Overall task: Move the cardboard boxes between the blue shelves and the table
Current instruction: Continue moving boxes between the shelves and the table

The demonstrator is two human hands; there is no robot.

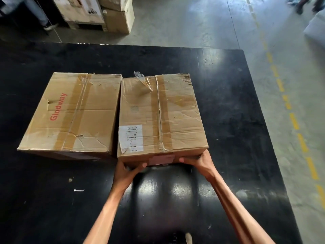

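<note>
Two taped cardboard boxes sit side by side on the black table [228, 111]. The left box [73, 113] carries red "Glodway" lettering. The right box [161, 113] has a white label and a loose flap of clear tape on top. My left hand [127, 170] grips the right box at its near bottom edge, fingers hooked beneath and thumb on the front face. My right hand [197, 160] holds the same edge near the box's right corner, fingers tucked under. The blue shelves are out of view.
Beyond the table's far edge, stacked cardboard boxes [105, 13] stand on the concrete floor. A person's legs [40, 13] show at the top left. A dashed yellow line [295, 124] runs along the floor to the right of the table.
</note>
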